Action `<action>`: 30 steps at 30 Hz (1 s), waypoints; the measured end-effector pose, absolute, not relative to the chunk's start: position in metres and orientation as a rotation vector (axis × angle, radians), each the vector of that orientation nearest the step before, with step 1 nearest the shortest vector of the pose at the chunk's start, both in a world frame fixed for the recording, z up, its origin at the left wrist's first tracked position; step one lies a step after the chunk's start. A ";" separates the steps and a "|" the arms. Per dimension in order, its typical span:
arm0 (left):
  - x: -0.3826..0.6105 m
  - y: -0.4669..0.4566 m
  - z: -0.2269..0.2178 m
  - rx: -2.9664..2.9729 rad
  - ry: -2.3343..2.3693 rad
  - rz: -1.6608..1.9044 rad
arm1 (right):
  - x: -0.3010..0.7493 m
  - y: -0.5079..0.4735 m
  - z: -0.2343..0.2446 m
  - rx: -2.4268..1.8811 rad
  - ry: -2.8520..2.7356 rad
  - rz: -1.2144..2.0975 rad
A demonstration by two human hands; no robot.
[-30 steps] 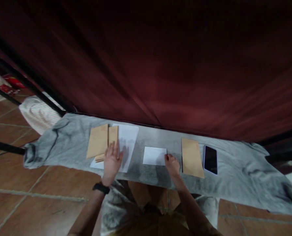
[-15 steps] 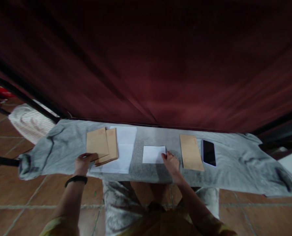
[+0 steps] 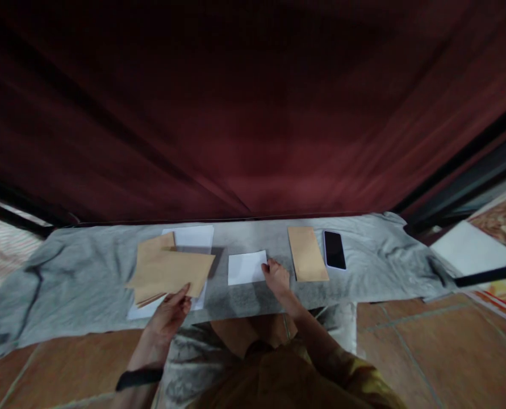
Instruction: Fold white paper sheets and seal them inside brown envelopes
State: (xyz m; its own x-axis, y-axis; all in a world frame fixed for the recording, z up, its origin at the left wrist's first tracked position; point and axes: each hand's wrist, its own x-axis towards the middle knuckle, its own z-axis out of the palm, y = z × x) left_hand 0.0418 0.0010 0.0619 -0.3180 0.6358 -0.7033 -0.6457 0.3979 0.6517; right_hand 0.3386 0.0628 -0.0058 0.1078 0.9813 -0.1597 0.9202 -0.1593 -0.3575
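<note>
My left hand [image 3: 174,311] pinches the lower right edge of a brown envelope [image 3: 171,271], which is lifted and tilted over the stack. Beneath it, more brown envelopes [image 3: 154,244] lie on white paper sheets [image 3: 193,236], partly covered. At the middle, a small folded white paper [image 3: 246,268] rests flat on the grey cloth. My right hand [image 3: 277,277] is closed at that paper's right edge, thumb and finger touching its corner; its grip is too small to make out fully.
Right of my right hand lies a single brown envelope [image 3: 307,254], with a phone [image 3: 334,250] beside it. A grey cloth [image 3: 380,267] covers the narrow table. Behind it hangs a dark red curtain [image 3: 253,142]. Black frame bars [image 3: 469,165] stand at both sides.
My left hand has lifted the top brown envelope off the stack and moved it rightward. My right hand stays by the white paper. The view has turned slightly right.
</note>
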 end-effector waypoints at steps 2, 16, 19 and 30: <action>0.066 0.005 0.053 -0.031 1.367 1.291 | 0.340 0.062 -0.006 -2.193 -1.883 0.548; 0.118 0.012 0.007 -0.006 1.311 1.351 | 0.347 0.056 -0.008 -1.899 -1.675 0.535; 0.122 0.011 0.001 0.001 1.306 1.344 | 0.334 0.061 -0.005 -1.664 -1.458 0.911; 0.122 0.005 -0.011 0.057 1.246 1.325 | 0.265 0.068 -0.017 -1.344 -1.242 1.614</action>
